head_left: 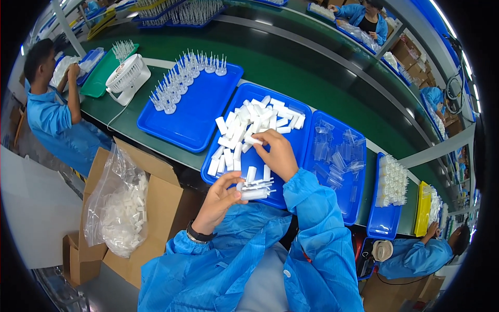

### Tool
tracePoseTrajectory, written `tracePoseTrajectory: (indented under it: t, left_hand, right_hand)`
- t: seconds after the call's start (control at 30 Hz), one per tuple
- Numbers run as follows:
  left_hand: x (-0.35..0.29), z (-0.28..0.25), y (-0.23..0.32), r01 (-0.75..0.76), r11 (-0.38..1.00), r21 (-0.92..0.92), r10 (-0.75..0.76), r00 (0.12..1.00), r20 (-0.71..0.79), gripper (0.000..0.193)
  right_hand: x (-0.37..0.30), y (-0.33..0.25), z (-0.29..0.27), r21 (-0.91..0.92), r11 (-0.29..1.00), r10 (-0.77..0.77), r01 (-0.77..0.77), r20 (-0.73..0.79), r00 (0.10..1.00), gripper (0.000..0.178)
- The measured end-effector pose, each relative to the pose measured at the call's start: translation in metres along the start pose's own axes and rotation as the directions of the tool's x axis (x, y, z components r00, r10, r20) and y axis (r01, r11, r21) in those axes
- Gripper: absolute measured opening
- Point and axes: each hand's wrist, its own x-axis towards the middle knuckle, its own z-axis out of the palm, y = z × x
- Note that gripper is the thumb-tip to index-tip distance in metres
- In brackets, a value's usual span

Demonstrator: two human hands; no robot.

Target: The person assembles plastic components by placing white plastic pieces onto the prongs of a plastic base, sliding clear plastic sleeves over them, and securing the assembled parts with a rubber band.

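Note:
My left hand (218, 200) is closed on a transparent plastic part with long thin prongs (258, 189), held sideways above the near edge of a blue tray. Its round base lies against my fingers, and some white material shows among the prongs. Over the middle of the same blue tray (294, 193), my right hand (276, 154) pinches one small white block (253, 140) between thumb and fingertips. Around and beyond it lies a loose heap of similar white blocks (249, 117). My two hands are apart.
To the left, a blue tray (182, 132) bears upright pronged parts (174, 86), with a white fan (127, 78) beyond. Transparent pieces (338, 156) fill a right-hand tray. A cardboard box (166, 200) with bagged white blocks stands at my left. Co-workers sit along the green conveyor (306, 62).

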Motion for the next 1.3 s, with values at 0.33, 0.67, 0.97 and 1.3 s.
tracePoseTrajectory:
  t: [0.33,0.67,0.97,1.3]
  left_hand:
    - [0.004,-0.013,0.008,-0.165,0.981,0.102,0.172,0.983,-0.061,0.043]
    - [0.003,-0.01,0.004,-0.194,0.975,0.107,0.202,0.977,-0.071,0.043]
    - [0.004,-0.005,0.003,-0.197,0.967,0.165,0.203,0.979,-0.025,0.044]
    - [0.003,0.0,-0.001,-0.173,0.952,0.251,0.169,0.985,0.039,0.042]
  right_hand:
    - [-0.059,-0.039,-0.065,0.628,0.702,0.323,-0.337,0.141,0.936,0.02]
    - [-0.08,-0.053,-0.079,0.348,0.936,0.069,-0.061,-0.011,0.998,0.023]
    - [-0.078,-0.059,-0.076,0.279,0.96,0.006,-0.013,0.027,1.0,0.022]
    - [-0.081,-0.067,-0.056,0.249,0.968,-0.031,0.012,0.073,0.997,0.019]
